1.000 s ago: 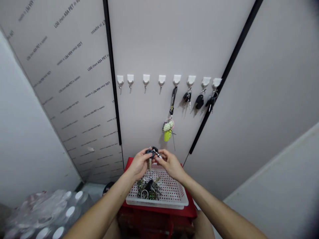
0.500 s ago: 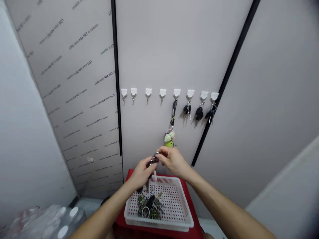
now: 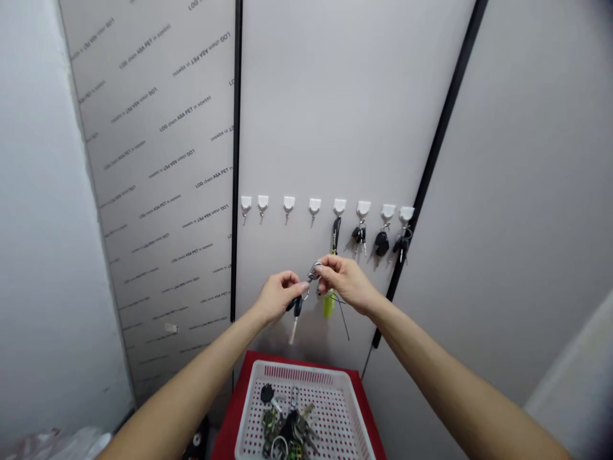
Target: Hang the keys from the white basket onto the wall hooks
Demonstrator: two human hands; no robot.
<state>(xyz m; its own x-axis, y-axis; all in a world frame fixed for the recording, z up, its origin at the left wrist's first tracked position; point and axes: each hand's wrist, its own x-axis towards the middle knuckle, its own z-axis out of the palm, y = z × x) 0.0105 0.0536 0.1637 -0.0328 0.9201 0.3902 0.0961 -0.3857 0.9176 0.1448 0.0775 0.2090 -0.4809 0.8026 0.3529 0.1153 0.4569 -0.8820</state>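
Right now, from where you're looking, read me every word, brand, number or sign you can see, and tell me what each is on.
"LOG chem ASA PET in": repeated in slanting rows on the grey panel at left; its other lettering is too distorted or blurred to quote.
Black strap: pale marks, too small to read.
Held keys: no readable text.

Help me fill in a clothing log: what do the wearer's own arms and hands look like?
The left forearm and right forearm are bare, with no sleeves in view. The left hand and right hand wear no gloves; no watch or bracelet shows. Some fingers are hidden, so rings are uncertain.
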